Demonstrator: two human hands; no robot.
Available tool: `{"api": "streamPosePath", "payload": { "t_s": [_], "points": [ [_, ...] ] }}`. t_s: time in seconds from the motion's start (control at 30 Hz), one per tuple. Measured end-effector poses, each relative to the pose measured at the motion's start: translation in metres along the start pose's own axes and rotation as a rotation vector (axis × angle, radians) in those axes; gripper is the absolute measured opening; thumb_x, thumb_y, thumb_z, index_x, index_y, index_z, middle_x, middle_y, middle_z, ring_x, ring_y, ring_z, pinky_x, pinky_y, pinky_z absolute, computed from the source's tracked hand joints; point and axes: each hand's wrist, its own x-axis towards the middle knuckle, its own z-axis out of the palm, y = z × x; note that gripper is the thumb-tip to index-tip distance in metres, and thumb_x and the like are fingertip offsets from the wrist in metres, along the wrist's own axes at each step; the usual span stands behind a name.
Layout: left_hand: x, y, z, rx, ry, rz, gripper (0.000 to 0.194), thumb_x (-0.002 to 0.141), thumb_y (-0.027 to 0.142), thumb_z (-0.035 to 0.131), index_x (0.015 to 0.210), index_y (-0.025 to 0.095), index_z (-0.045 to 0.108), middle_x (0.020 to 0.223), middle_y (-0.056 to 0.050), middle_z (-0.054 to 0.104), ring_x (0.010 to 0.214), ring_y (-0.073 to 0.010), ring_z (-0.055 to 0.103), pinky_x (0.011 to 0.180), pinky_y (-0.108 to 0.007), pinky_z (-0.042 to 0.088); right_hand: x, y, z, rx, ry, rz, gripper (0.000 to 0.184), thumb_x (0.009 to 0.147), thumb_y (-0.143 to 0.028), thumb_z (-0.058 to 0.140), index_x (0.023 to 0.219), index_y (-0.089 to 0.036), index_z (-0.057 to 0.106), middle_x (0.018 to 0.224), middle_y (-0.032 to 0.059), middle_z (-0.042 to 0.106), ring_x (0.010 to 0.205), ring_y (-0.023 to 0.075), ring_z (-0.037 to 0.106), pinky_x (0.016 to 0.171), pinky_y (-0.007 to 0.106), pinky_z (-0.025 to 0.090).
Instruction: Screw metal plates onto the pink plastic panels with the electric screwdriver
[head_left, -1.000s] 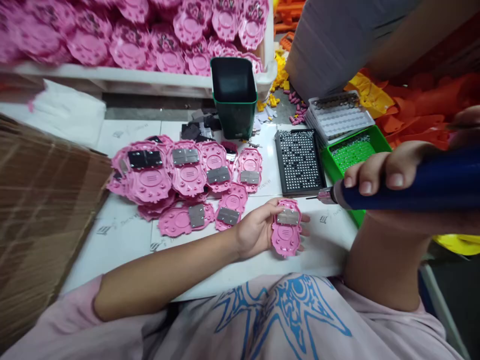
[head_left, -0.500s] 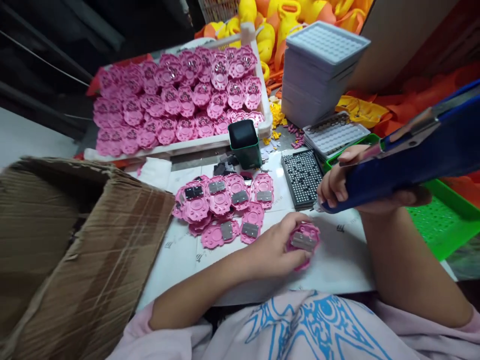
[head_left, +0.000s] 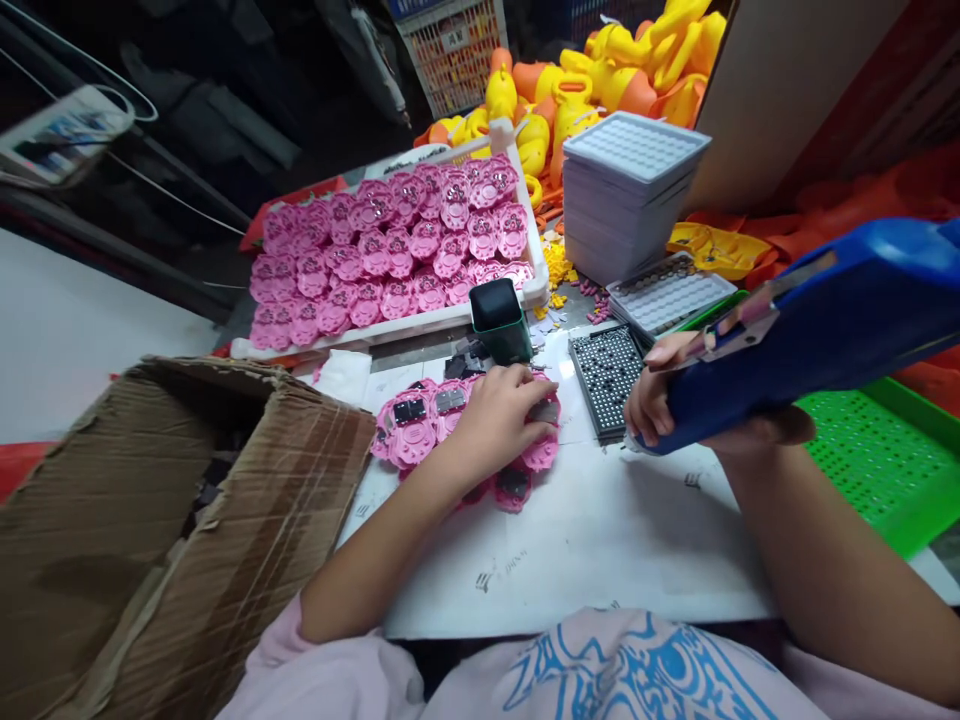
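My left hand (head_left: 499,415) reaches over the right end of a cluster of pink plastic casings (head_left: 409,435). Its thumb and fingers close around one pink casing (head_left: 545,455), which has a grey metal plate partly covered by the fingers. Other casings in the cluster carry grey or dark plates, and several are hidden under my hand and forearm. My right hand (head_left: 651,405) grips a blue electric screwdriver (head_left: 795,345) with a metal lever along its side. The tool's tip points down-left, just above the white table covering beside the black perforated screw tray (head_left: 607,380).
A white crate (head_left: 390,325) of pink casings stands behind the dark green container (head_left: 501,325). Stacked white trays (head_left: 630,205) rise at back right, near yellow and orange toys (head_left: 570,95). An open cardboard box (head_left: 247,530) is at left, a green basket (head_left: 892,460) at right.
My left hand has carried the casing from near the screwdriver tip leftward to the cluster. My right hand still holds the screwdriver. The camera view has shifted.
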Motion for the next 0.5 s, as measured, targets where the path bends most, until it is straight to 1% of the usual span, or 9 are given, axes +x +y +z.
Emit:
{"api": "streamPosePath", "payload": {
  "t_s": [0.07, 0.13, 0.2, 0.27, 0.4, 0.5],
  "points": [
    [0.003, -0.001, 0.0, 0.139, -0.014, 0.02, 0.037, 0.083, 0.033, 0.064, 0.118, 0.023, 0.057, 0.111, -0.007, 0.059, 0.101, -0.0261, 0.049, 0.086, -0.04, 0.04, 0.0, 0.0, 0.002, -0.007, -0.006, 0.0, 0.062, 0.075, -0.052, 0.06, 0.123, -0.017, 0.047, 0.074, 0.0034, 0.057, 0.067, 0.0155, 0.059, 0.062, 0.03, 0.049],
    [0.006, -0.001, 0.001, 0.215, -0.013, 0.036, 0.031, 0.085, 0.031, 0.061, 0.113, 0.019, 0.058, 0.107, -0.009, 0.062, 0.098, -0.0273, 0.05, 0.083, -0.04, 0.039, -0.003, 0.001, 0.003, -0.011, -0.013, -0.01, 0.062, 0.075, -0.054, 0.059, 0.124, -0.019, 0.046, 0.075, 0.0031, 0.056, 0.067, 0.0158, 0.059, 0.062, 0.03, 0.049],
    [0.008, -0.001, 0.002, 0.237, -0.001, 0.033, 0.024, 0.085, 0.031, 0.06, 0.104, 0.016, 0.061, 0.102, -0.01, 0.064, 0.095, -0.0282, 0.05, 0.081, -0.041, 0.037, -0.007, 0.002, 0.001, -0.012, -0.02, -0.01, 0.061, 0.075, -0.055, 0.057, 0.124, -0.02, 0.045, 0.075, 0.0026, 0.055, 0.066, 0.0159, 0.058, 0.063, 0.031, 0.048],
    [0.01, -0.002, 0.004, 0.252, 0.015, 0.023, 0.022, 0.085, 0.032, 0.06, 0.099, 0.015, 0.061, 0.1, -0.011, 0.065, 0.096, -0.0286, 0.049, 0.081, -0.041, 0.036, -0.012, 0.005, -0.003, -0.009, -0.027, 0.004, 0.059, 0.076, -0.051, 0.057, 0.125, -0.021, 0.044, 0.074, 0.0024, 0.055, 0.066, 0.0157, 0.058, 0.063, 0.031, 0.048],
    [0.007, -0.005, 0.006, 0.258, 0.053, -0.003, 0.021, 0.086, 0.033, 0.06, 0.099, 0.016, 0.063, 0.106, -0.011, 0.064, 0.101, -0.0282, 0.049, 0.081, -0.04, 0.036, -0.018, 0.011, -0.01, -0.002, -0.023, 0.034, 0.062, 0.075, -0.05, 0.058, 0.127, -0.022, 0.041, 0.074, 0.0024, 0.055, 0.066, 0.0161, 0.057, 0.063, 0.031, 0.047],
    [0.0, -0.013, -0.004, 0.247, 0.075, -0.022, 0.023, 0.088, 0.038, 0.058, 0.099, 0.02, 0.065, 0.104, -0.006, 0.066, 0.097, -0.0244, 0.052, 0.079, -0.036, 0.038, -0.017, 0.011, -0.009, -0.005, 0.0, 0.04, 0.061, 0.075, -0.052, 0.058, 0.127, -0.023, 0.041, 0.075, 0.0021, 0.055, 0.066, 0.0159, 0.057, 0.062, 0.031, 0.047]
  ]
}}
